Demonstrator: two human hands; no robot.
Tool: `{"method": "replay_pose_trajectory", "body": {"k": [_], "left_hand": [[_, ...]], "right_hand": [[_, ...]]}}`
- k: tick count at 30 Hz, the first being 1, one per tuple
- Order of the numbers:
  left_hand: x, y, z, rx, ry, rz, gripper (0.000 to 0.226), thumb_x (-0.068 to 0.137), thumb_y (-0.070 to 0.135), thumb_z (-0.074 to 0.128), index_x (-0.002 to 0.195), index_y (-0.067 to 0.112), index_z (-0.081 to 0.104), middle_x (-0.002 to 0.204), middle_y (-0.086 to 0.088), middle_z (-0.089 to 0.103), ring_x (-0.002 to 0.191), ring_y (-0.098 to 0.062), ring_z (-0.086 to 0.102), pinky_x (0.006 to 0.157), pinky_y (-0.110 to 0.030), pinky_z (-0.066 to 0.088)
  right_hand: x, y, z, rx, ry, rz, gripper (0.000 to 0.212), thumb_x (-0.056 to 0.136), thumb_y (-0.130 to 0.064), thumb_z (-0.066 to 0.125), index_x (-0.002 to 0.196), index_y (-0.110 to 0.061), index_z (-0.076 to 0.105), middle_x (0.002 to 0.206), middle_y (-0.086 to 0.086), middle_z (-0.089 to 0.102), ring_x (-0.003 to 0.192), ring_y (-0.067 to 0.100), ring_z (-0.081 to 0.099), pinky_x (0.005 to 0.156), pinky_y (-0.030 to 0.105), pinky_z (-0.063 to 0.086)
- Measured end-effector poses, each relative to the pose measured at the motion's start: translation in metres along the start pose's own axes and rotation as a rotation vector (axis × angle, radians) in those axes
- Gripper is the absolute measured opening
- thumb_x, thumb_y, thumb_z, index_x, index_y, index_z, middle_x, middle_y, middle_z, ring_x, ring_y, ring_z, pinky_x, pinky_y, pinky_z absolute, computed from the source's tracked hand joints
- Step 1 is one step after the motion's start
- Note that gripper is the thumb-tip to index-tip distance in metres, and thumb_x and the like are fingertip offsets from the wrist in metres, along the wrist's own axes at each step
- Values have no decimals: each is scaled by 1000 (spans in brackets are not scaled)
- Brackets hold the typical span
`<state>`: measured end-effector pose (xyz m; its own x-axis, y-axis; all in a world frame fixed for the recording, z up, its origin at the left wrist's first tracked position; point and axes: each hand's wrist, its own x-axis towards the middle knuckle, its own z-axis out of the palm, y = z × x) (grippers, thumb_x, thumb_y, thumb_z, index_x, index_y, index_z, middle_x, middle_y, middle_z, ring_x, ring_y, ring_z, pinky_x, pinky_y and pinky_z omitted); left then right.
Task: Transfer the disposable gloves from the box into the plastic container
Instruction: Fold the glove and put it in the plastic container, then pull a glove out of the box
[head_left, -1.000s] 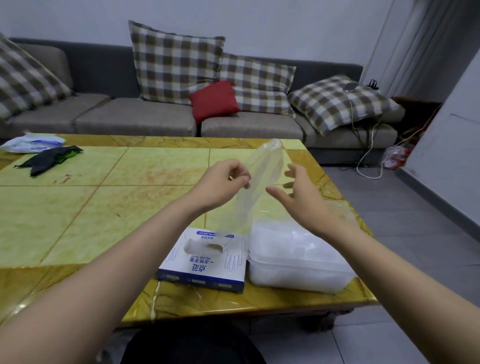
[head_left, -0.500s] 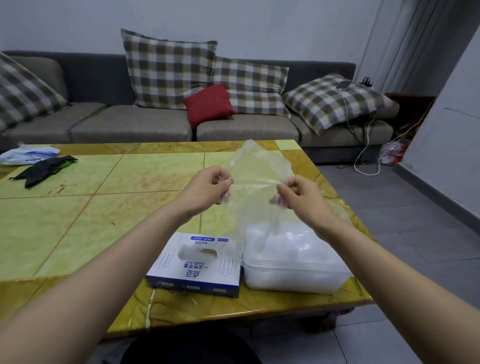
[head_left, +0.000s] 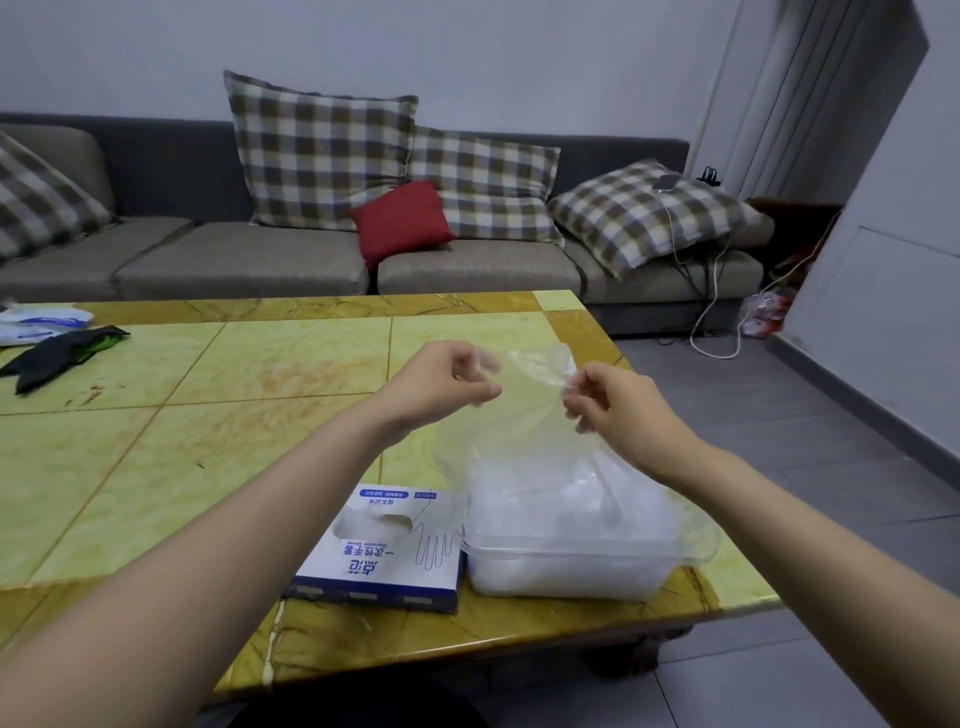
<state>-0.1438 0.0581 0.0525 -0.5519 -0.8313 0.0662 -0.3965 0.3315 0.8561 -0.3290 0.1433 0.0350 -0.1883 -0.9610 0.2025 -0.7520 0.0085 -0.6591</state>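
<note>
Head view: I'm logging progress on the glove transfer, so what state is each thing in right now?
glove: lifted, spread in the air
left hand: pinches the glove
right hand: pinches the glove
box: lying flat, top slot open
plastic container: uncovered, holding a pile of gloves

Glove box (head_left: 384, 545) top, upside down: "一次性手套"; brand & small print too blurry.
</note>
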Motion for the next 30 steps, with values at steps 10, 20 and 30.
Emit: {"method": "replay_pose_trajectory", "body": {"k": [10, 20, 30], "left_hand": [[11, 19, 10, 311, -100, 176, 5, 79, 8, 74, 81, 12, 71, 64, 13, 56, 53, 11, 49, 53, -5, 36], [18, 37, 10, 272, 316, 399, 11, 84, 7, 67, 77, 15, 65, 79, 7, 65, 62, 1, 54, 59, -7, 40], [-12, -44, 43, 578, -64, 275, 16, 89, 1, 50, 93, 9, 63, 95, 2, 63, 89, -11, 57, 76, -18, 41]], "right_hand": [[9, -10, -19, -306, -226, -215, 47, 73, -22, 80, 114, -22, 57, 97, -13, 63, 98, 8, 56, 83, 25, 45], [14, -10, -42, -392, 558, -383, 23, 78, 11, 51, 86, -8, 62, 82, -2, 53, 81, 17, 46, 62, 29, 36], [-36, 36, 14, -575, -190, -157, 32, 92, 0, 43, 109, -19, 63, 111, -1, 57, 105, 19, 53, 68, 23, 43]]}}
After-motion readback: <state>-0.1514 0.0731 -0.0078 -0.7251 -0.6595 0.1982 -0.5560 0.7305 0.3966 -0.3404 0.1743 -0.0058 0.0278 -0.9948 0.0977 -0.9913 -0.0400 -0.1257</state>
